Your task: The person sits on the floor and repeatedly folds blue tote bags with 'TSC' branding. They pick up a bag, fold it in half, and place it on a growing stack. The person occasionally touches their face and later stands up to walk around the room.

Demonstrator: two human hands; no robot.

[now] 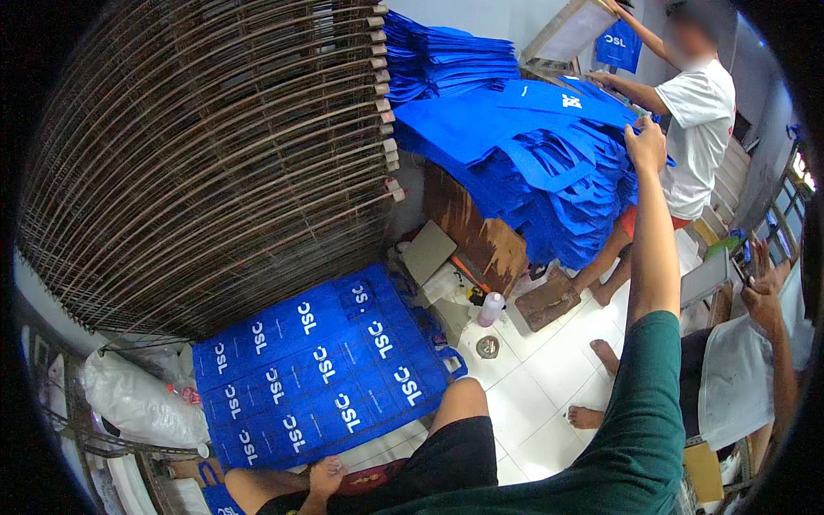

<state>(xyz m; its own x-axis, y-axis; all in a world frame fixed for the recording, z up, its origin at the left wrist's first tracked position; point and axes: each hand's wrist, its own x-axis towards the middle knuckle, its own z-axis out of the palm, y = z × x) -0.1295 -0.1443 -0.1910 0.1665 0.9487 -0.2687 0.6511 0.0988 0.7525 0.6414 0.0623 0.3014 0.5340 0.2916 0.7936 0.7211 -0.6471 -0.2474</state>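
My right arm in a green sleeve reaches far forward, and my right hand point(648, 144) closes its fingers at the right edge of a large heap of blue fabric bags point(549, 163). It appears to pinch a blue bag there; the fingertips partly hide the grip. Low in the view, my left hand point(326, 477) rests by my lap with curled fingers, and what it holds, if anything, is too small to make out. In front of my knees, several blue bags with white print point(292, 369) lie flat in rows on the lowest level of a rack.
Tilted wire shelves of the rack point(215, 154) rise at the left. A person in a white shirt point(699, 129) handles a framed screen point(571, 34) beyond the heap. Another person's hand point(760, 296) is at right. A bottle point(490, 309) and a small tin point(487, 347) stand on the tiles.
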